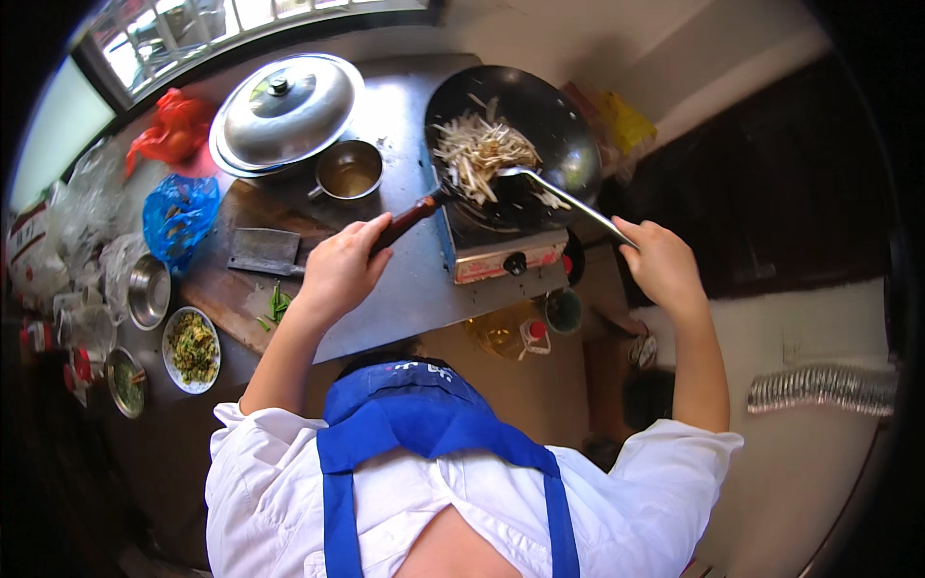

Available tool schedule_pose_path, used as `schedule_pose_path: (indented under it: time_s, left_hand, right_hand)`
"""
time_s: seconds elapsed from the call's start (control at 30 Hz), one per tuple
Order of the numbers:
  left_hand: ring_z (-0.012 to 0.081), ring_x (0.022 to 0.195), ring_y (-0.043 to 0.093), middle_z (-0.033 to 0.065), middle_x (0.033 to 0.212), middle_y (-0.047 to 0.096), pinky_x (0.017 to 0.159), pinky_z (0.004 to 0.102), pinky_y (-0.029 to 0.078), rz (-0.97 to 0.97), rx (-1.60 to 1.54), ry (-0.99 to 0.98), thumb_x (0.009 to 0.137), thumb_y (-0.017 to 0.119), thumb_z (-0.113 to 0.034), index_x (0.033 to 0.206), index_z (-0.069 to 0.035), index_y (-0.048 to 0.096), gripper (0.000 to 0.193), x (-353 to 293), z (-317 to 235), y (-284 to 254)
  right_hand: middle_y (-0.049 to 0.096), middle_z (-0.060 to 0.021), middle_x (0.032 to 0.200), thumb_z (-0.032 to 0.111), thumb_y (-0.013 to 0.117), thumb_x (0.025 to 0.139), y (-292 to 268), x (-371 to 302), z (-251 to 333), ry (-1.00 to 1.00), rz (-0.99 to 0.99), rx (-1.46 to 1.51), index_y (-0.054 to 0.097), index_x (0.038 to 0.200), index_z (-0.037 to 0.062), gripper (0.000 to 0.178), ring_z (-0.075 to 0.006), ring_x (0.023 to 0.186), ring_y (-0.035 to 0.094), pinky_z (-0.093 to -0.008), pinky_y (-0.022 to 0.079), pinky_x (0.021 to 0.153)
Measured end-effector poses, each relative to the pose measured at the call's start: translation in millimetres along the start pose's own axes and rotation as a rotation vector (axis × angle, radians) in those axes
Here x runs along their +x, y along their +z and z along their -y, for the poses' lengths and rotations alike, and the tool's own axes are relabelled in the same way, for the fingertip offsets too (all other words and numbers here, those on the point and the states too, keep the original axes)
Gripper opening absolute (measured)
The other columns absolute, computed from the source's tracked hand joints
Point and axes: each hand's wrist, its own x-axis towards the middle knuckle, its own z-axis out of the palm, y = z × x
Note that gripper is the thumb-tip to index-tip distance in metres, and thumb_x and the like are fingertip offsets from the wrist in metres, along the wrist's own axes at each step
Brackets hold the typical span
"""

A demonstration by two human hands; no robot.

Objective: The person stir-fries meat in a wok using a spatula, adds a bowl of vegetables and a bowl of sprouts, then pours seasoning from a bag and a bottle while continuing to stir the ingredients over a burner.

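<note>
Fingers (358, 234) of the left hand (337, 270) are wrapped tight round the wok's wooden handle (409, 218), nearest to the person; the right hand (663, 262), out to the right of the stove (501, 252), has its fingers closed round the end of a long metal ladle (568, 200). From both grips the tools run away toward the black wok (511, 135), which sits on the stove with pale shredded strips (479, 152) heaped in its left half and the ladle's bowl touching them. I'd judge the heap, lying close to the rim, could spill onto the counter (405, 289) if the ladle pushes hard or the handle tips. Left of the stove, a cleaver (262, 252) lies on a board, beyond it a cup and a domed lid (286, 111).
</note>
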Motion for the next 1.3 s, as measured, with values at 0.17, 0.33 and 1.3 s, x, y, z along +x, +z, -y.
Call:
schedule_pose_path:
  time_s: [0.17,0.33,1.3]
  left_hand:
    - [0.0311,0.091,0.066,0.0109,0.106,0.066,0.075,0.0411,0.054,-0.092,0.008,-0.084,0.086,0.065,-0.024,0.124,-0.013,0.057,0.041,-13,-1,2]
    - [0.0301,0.096,0.065,0.0110,0.112,0.064,0.079,0.0397,0.054,-0.094,0.038,-0.126,0.084,0.066,-0.021,0.128,-0.012,0.055,0.046,-29,-11,-1]
    - [0.0168,0.108,0.061,0.0071,0.118,0.063,0.092,0.0299,0.048,-1.100,-0.428,-0.577,0.094,0.062,-0.019,0.125,-0.004,0.058,0.036,-303,315,-156]
  right_hand:
    - [0.059,-0.0154,0.086,0.012,0.064,0.086,-14,10,4,-0.023,-0.090,0.018,0.064,0.124,0.0173,0.038,-0.0357,0.086,0.060,-0.0453,0.049,0.073]
    - [0.056,-0.0168,0.094,0.007,0.059,0.089,90,9,12,-0.077,-0.096,0.034,0.054,0.133,0.0103,0.045,-0.0365,0.083,0.060,-0.0442,0.049,0.072]
    - [0.062,-0.0243,0.120,0.011,0.061,0.089,155,26,106,0.223,-0.093,0.090,0.051,0.136,0.0026,0.049,-0.0402,0.108,0.059,-0.0418,0.047,0.091]
